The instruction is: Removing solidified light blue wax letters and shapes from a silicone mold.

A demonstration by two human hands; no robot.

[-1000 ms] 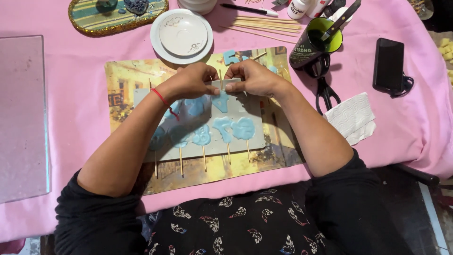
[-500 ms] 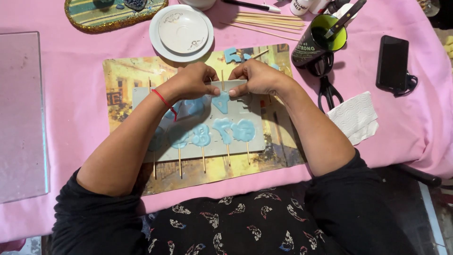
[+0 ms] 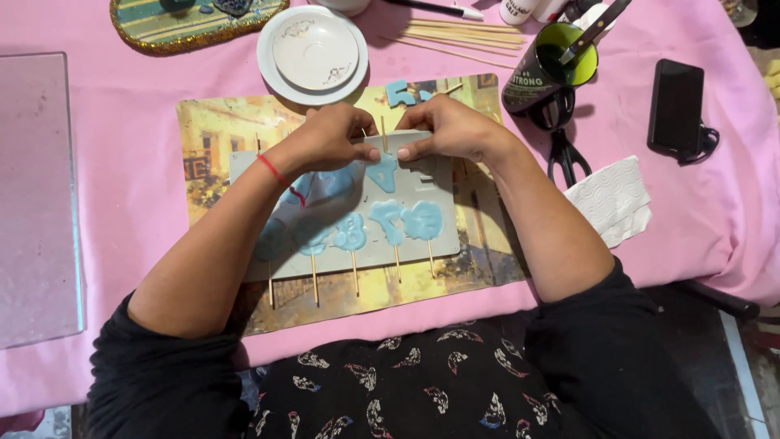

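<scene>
Centrally, I am pinching both hands, left hand (image 3: 329,138) and right hand (image 3: 451,128), closed on the grey mould (image 3: 349,211) at its twelve o'clock edge; flexing gently should spare the blue numerals (image 3: 398,219)

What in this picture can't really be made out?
Head view, the only one:
- Top row of the grey mold: both hands, left hand and right hand, cover it.
- Blue shapes at lower left: the left forearm crosses them.
- What the fingertips pinch: too small to tell.
- Green cup contents: dark inside.
- Oval tray: cut by the top edge.
</scene>
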